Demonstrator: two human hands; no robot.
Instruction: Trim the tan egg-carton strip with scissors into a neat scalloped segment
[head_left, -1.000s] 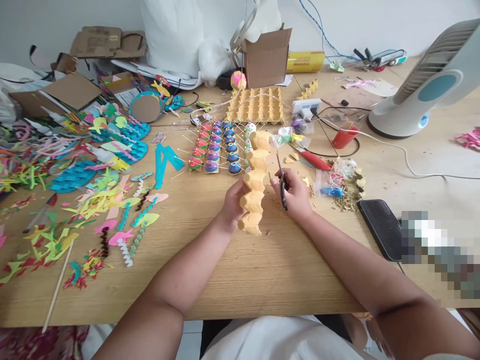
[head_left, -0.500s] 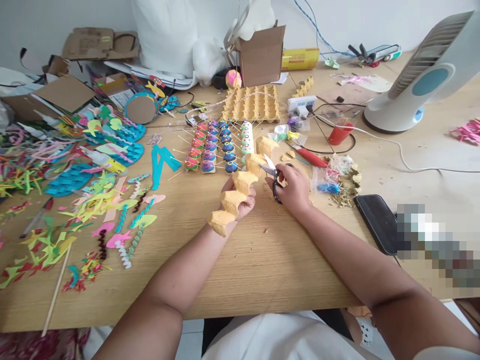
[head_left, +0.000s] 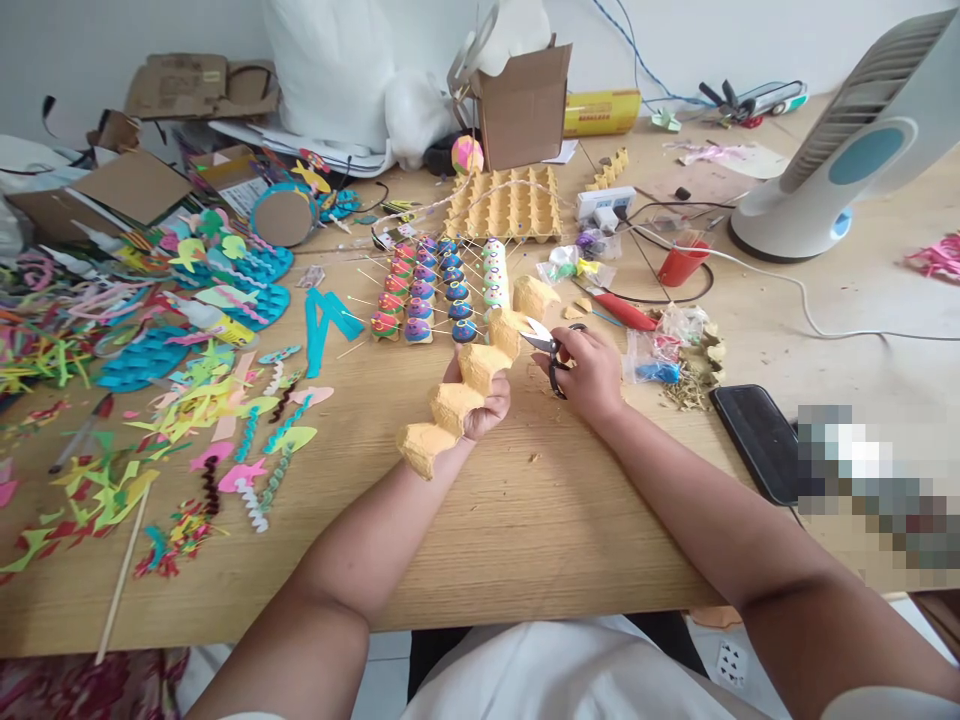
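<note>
My left hand [head_left: 491, 402] is closed around a yellowish strip of egg carton cups [head_left: 459, 405], held above the table at a slant; part of the hand is hidden behind it. In my right hand [head_left: 592, 372] is a pair of scissors [head_left: 541, 338] with black handles, fingers through the loops. The blades reach the edge of a cup near the strip's far end. Just beyond stand rows of painted egg carton strips [head_left: 419, 295] in red, purple, dark blue and white, with thin sticks poking from their sides.
Behind the rows lies an egg tray [head_left: 504, 200]. Paper scraps and pipe cleaners [head_left: 210, 400] cover the left side. A red cup [head_left: 684, 258], small bags [head_left: 664, 345], a phone [head_left: 754, 440] and a white fan [head_left: 832, 150] are on the right, with cables across the table.
The near end of the carton strip has swung slightly left. The scissor blades sit closer together against the cup's edge, and the view has shifted a little.
</note>
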